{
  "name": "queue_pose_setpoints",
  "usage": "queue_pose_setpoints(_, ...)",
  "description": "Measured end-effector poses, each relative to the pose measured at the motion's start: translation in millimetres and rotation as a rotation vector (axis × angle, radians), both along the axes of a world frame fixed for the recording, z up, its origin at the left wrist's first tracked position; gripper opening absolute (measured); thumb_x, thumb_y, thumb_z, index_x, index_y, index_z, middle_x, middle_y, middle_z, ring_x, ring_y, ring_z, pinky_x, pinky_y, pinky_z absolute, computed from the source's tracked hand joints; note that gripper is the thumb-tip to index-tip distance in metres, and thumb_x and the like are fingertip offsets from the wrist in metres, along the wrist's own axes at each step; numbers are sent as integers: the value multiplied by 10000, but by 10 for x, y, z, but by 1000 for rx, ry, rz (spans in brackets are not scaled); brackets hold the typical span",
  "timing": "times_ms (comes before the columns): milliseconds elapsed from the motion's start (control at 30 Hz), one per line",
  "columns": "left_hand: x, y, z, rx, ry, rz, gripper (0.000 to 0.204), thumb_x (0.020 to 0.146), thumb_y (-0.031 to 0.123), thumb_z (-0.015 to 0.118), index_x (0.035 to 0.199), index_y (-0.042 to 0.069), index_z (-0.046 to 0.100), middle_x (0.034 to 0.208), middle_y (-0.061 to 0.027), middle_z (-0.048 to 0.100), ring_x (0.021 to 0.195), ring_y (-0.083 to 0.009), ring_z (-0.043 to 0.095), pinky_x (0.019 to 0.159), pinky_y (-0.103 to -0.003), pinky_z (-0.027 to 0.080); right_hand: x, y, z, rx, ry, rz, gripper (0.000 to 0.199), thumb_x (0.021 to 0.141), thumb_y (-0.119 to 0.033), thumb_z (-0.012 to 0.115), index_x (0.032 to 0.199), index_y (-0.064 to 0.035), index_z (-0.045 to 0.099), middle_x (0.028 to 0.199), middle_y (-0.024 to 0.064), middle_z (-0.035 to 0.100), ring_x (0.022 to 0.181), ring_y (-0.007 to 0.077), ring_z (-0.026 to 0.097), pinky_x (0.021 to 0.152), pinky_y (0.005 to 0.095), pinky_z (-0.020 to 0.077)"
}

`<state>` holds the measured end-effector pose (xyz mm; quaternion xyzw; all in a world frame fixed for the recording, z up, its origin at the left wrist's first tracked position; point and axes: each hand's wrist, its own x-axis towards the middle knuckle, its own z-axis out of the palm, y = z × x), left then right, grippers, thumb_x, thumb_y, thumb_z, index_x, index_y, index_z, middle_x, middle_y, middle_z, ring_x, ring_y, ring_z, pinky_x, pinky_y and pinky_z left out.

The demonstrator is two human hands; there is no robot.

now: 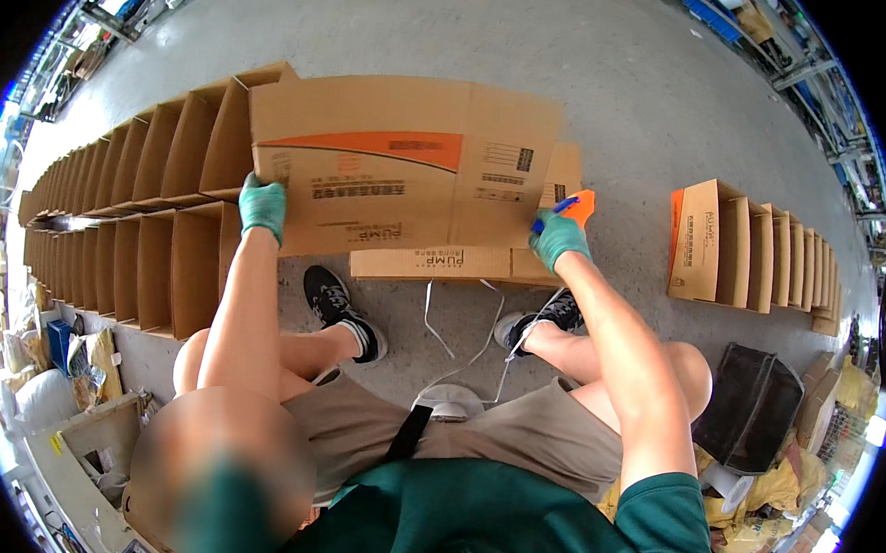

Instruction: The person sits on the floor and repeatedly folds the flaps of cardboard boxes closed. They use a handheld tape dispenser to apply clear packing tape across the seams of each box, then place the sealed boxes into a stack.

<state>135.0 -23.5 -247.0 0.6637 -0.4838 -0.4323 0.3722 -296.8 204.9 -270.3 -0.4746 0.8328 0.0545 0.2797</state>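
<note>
A flattened cardboard box [367, 187] with an orange stripe and dark print is raised in front of me, tilted. Gripping its lower left edge is my left hand [263, 209], in a green glove with the fingers closed. My right hand [563, 241], gloved alike, is closed at the lower right edge around a slim blue tool [556, 213], pen-like in shape; its kind is unclear. Beside those fingers shows a bright orange piece [584, 210], and I cannot tell what it belongs to. Under the raised box lie more flattened boxes [434, 264], partly hidden, between my feet.
Loose white straps [479, 349] trail from the flattened boxes toward my seat. Long rows of upright cardboard boxes [194, 143] stand on the left, and a shorter row [730, 247] on the right. A black bin [749, 408] sits near my right knee. Shelving lines both far sides.
</note>
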Motion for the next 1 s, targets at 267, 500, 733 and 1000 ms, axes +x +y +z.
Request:
queue_pose_setpoints(267,276,114,-19,-103,96,29,408,900,-63,488,1278,71,567,1191,-63,629,982,-177,604,862,-322,503,115,-245,597,257,63,318,391,906,-302,608,1253,-122,590,1230,174,638,1059,342,648,861,419,534)
queue_pose_setpoints(500,193,231,159,-138,197,6,529,878,-100,484,1374,78,530,1249,-62,617,1033,-179,595,923,-317,488,219,-422,1923,-589,516,359,624,909,-265,621,1469,-118,389,1532,125,366,1377,367,402,1061,437,443)
queue_pose_setpoints(733,228,265,127,-225,68,-13,395,858,-66,529,1239,28,576,1130,-73,643,992,-175,590,930,-296,462,223,-148,1552,-584,407,400,741,884,-85,581,1541,-82,237,1615,131,187,1432,427,292,1156,557,290)
queue_pose_setpoints(1000,244,276,128,-251,122,-58,369,842,-51,574,1198,38,540,1138,-78,622,1010,-174,571,942,-300,444,131,-108,1520,-1017,54,411,304,773,73,626,1043,-62,605,1538,152,365,1430,441,286,1160,519,313)
